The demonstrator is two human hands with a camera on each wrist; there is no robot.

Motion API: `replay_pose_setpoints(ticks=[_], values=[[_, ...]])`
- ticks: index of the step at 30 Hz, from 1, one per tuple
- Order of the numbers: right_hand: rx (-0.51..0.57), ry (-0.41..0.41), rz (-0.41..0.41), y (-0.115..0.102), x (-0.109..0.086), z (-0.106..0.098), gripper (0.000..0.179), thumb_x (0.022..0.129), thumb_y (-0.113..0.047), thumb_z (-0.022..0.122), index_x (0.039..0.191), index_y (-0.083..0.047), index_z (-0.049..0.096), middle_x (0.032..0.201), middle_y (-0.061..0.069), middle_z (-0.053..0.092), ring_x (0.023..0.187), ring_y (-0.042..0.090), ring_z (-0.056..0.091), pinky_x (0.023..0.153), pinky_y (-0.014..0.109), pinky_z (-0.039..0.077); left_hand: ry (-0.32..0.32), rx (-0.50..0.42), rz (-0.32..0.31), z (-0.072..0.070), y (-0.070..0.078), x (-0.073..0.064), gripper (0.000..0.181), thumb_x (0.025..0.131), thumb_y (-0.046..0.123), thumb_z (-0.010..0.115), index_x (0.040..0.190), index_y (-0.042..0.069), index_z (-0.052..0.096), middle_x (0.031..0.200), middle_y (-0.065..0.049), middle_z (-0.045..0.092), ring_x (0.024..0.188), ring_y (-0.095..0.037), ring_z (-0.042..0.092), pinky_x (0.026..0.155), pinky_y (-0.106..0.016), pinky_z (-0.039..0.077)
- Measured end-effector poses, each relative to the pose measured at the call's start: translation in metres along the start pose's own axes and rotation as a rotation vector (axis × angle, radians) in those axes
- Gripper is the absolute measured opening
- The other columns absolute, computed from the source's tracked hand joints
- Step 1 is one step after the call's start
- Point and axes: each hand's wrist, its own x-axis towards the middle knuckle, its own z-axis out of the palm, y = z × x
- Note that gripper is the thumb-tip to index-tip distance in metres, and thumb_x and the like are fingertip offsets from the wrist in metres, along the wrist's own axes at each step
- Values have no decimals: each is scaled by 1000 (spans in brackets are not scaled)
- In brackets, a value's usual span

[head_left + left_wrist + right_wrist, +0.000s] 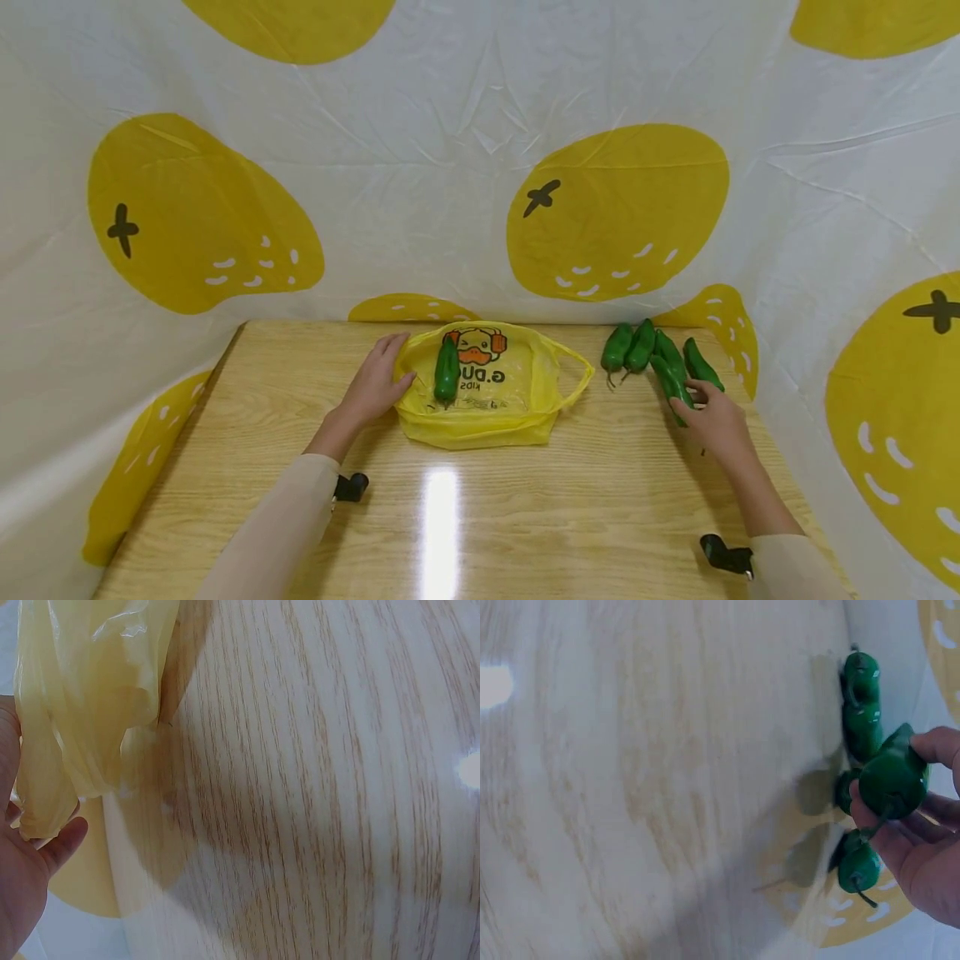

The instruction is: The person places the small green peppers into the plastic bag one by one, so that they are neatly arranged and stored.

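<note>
From my end, I see the left hand [372, 381] at the left side of the yellow bag [480, 436], holding its thin plastic edge between thumb and fingers. The bag sits on the wooden table [585, 508], its mouth gaping toward me, with one green pepper [447, 372] lying inside, over the duck print [474, 347]. Well over to the right, the right hand [718, 421] pinches a second pepper [891, 782] between thumb and fingers, stem end toward the wrist camera. Four more peppers [641, 347] lie close around it near the table's far right corner.
</note>
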Motion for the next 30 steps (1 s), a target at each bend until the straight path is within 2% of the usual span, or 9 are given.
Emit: replay_pose_setpoints(ticks=[7, 14, 21, 25, 30], values=[[70, -51, -34, -16, 1, -13, 76, 104, -50, 55, 156, 3, 37, 145, 37, 50, 128, 56, 51, 92, 62, 54, -4, 4, -2, 0, 0, 0, 74, 97, 20, 72, 161, 11, 35, 158, -21, 40, 145, -41, 42, 118, -58, 39], [192, -159, -60, -43, 8, -20, 80, 105, -52, 53, 161, -1, 29, 156, 35, 37, 142, 57, 35, 104, 66, 47, -4, 5, -7, 0, 1, 1, 74, 97, 19, 72, 160, 11, 35, 158, -21, 40, 145, -42, 42, 118, -58, 39], [257, -233, -95, -77, 13, -15, 74, 107, -43, 53, 163, -2, 25, 156, 32, 37, 142, 51, 38, 105, 62, 48, 0, 8, 12, -1, 1, 1, 73, 96, 19, 73, 159, 8, 37, 156, -22, 42, 144, -42, 44, 117, -58, 40], [286, -259, -128, -97, 18, -7, 70, 107, -38, 55, 162, -3, 28, 155, 29, 41, 145, 51, 36, 109, 65, 44, -2, 4, 10, -1, 1, 0, 73, 96, 18, 73, 159, 8, 37, 157, -22, 41, 143, -42, 44, 117, -59, 40], [284, -284, -173, -119, 23, 3, 64, 107, -32, 58, 160, -3, 34, 153, 28, 46, 141, 48, 44, 110, 64, 44, -9, 3, 7, -3, 2, -1, 73, 97, 18, 73, 159, 8, 37, 157, -21, 41, 144, -43, 43, 116, -60, 40]])
